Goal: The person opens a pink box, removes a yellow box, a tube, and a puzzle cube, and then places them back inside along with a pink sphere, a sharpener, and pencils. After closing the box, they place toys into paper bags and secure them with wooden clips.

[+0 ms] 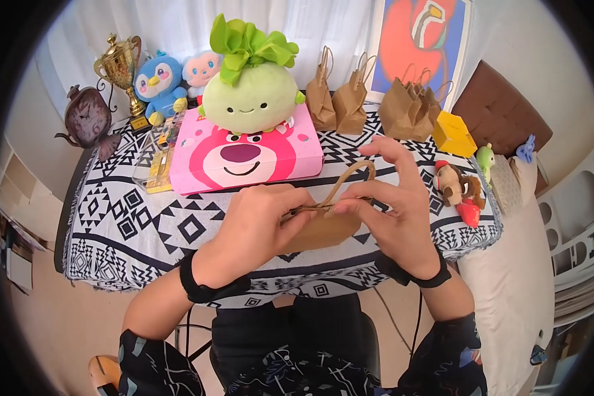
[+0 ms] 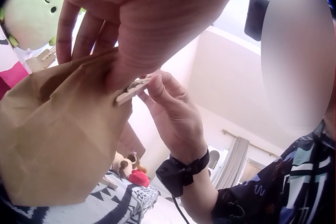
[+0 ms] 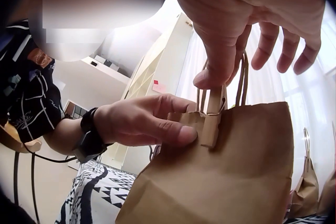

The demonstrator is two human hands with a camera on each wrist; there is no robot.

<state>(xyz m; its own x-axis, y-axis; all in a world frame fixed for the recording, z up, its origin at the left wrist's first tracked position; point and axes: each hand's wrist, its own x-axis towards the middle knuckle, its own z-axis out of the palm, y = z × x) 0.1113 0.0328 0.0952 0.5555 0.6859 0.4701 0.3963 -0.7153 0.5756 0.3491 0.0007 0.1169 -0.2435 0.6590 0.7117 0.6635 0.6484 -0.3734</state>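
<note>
A brown paper bag (image 1: 323, 234) with twisted handles is held up over the near edge of the table. My left hand (image 1: 254, 214) pinches its top edge between thumb and fingers. At the same edge, my right hand (image 1: 399, 211) pinches the upper end of a wooden clothespin (image 3: 211, 127) between thumb and index finger, the other fingers spread. In the right wrist view the clothespin's lower end lies over the front of the bag, beside the left thumb, with the handles rising around it.
A pink box (image 1: 201, 168) with a bear face carries a green plush (image 1: 251, 99) behind the hands. More paper bags (image 1: 350, 105) stand at the back right, near a yellow box (image 1: 454, 134) and small plush toys (image 1: 452, 181). A clock (image 1: 88, 115) and trophy (image 1: 122, 72) are at left.
</note>
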